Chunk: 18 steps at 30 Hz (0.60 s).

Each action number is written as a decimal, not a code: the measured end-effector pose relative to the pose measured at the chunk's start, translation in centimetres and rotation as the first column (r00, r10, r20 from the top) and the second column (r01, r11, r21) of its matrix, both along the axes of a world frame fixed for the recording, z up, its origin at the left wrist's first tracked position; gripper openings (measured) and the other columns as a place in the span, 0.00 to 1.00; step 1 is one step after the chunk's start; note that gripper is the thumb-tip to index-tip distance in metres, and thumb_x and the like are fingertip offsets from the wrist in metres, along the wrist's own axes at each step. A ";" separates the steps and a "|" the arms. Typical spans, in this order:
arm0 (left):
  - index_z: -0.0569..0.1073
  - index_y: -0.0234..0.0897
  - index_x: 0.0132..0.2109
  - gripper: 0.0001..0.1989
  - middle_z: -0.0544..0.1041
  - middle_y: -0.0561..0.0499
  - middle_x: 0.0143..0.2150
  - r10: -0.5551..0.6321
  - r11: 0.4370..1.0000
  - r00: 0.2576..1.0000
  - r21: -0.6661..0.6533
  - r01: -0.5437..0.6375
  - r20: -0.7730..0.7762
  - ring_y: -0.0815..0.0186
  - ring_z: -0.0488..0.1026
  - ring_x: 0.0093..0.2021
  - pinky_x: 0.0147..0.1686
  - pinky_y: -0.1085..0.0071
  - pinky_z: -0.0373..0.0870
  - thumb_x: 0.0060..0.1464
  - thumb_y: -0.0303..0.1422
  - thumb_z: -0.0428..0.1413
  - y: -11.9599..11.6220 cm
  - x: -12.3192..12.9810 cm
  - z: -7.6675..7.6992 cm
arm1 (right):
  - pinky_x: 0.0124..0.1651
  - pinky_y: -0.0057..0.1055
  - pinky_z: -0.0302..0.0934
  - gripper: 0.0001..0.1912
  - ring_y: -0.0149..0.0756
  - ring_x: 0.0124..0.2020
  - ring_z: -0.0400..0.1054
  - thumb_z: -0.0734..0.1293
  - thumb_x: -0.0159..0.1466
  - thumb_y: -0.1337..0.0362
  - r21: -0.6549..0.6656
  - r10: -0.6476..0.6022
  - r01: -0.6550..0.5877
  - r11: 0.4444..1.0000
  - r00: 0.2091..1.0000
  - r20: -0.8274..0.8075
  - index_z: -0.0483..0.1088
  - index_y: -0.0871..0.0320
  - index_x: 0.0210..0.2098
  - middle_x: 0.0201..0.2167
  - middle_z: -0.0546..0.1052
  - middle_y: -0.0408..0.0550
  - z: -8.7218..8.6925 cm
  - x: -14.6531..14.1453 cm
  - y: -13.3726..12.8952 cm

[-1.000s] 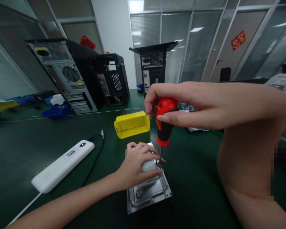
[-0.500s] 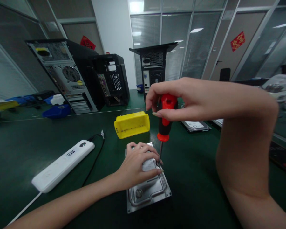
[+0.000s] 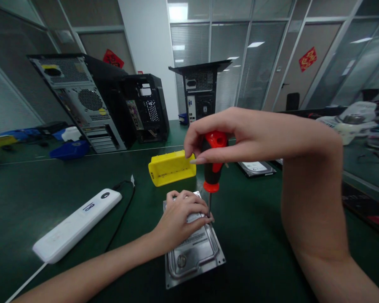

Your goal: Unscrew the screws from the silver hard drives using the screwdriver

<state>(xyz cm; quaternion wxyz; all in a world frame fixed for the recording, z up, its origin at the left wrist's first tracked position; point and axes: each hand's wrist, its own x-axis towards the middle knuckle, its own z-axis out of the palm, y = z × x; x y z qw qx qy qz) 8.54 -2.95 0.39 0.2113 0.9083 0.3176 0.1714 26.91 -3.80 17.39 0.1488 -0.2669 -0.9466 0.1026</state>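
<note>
A silver hard drive (image 3: 198, 255) lies on the green bench top, its upper part covered by my left hand (image 3: 180, 213). That hand grips and steadies the drive, with thumb and fingertips close around the lower end of the screwdriver shaft. My right hand (image 3: 244, 134) holds a red and black screwdriver (image 3: 212, 176) from above, fingers curled about the handle. The screwdriver stands nearly upright over the drive's right edge. Its tip, and any screw under it, is hidden by my left fingertips.
A yellow bin (image 3: 172, 169) lies behind the drive. To the left is a white power strip (image 3: 78, 225) with a dark cable (image 3: 124, 212). Another hard drive (image 3: 257, 168) rests at right. Computer cases (image 3: 104, 101) and a blue bin (image 3: 70, 150) stand farther back.
My left thumb has moved up and in toward the screwdriver shaft. The screwdriver has become more upright, and my right hand has shifted slightly left. The whole view has moved slightly.
</note>
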 end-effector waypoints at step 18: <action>0.74 0.44 0.36 0.04 0.77 0.58 0.40 -0.023 0.999 0.999 0.040 0.022 0.041 0.63 0.67 0.45 0.45 0.63 0.47 0.56 0.36 0.56 0.2 0.2 -0.2 | 0.40 0.23 0.61 0.18 0.30 0.41 0.65 0.63 0.63 0.63 -0.024 0.038 -0.039 0.999 0.998 -0.043 0.63 0.62 0.51 0.44 0.70 0.47 -0.3 0.5 0.7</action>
